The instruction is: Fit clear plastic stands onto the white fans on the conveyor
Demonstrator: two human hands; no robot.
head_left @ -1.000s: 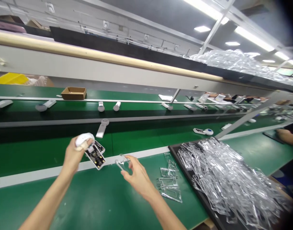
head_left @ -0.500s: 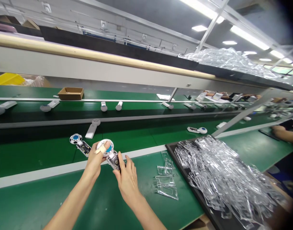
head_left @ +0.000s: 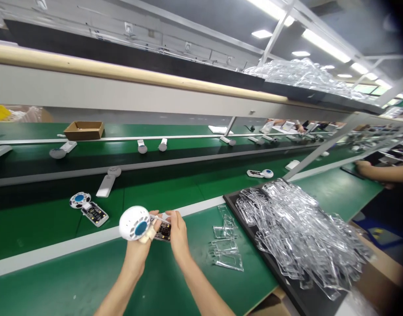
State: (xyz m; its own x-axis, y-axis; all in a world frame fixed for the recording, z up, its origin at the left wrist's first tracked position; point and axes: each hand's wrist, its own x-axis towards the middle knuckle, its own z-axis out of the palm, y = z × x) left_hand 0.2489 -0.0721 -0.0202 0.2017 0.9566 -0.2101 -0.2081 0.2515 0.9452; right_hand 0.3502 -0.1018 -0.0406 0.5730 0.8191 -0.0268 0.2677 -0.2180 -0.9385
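Held over the near bench edge is a white round-headed electronic device [head_left: 132, 223] with a blue disc and a bared circuit board [head_left: 163, 231] in its handle. My left hand [head_left: 139, 251], a pale wrap on one finger, is closed around it where head and handle meet. The fingers of my right hand [head_left: 180, 240] close on the far end of the handle. What looks like a thin clear edge shows over the board. To the left, a similar open device [head_left: 95, 213] lies on the green belt, near a closed white one [head_left: 106, 185].
Several clear plastic frames [head_left: 228, 262] lie right of my hands. Beside them a black tray [head_left: 232, 202] carries a heap of clear frames [head_left: 303, 232]. A slanted post [head_left: 320, 151] rises behind it. Another person's arm [head_left: 386, 172] reaches in at far right.
The device has turned, its head now to the left and nearer, its handle pointing right. My right hand has gone from resting over the board to gripping its end. The camera view has shifted.
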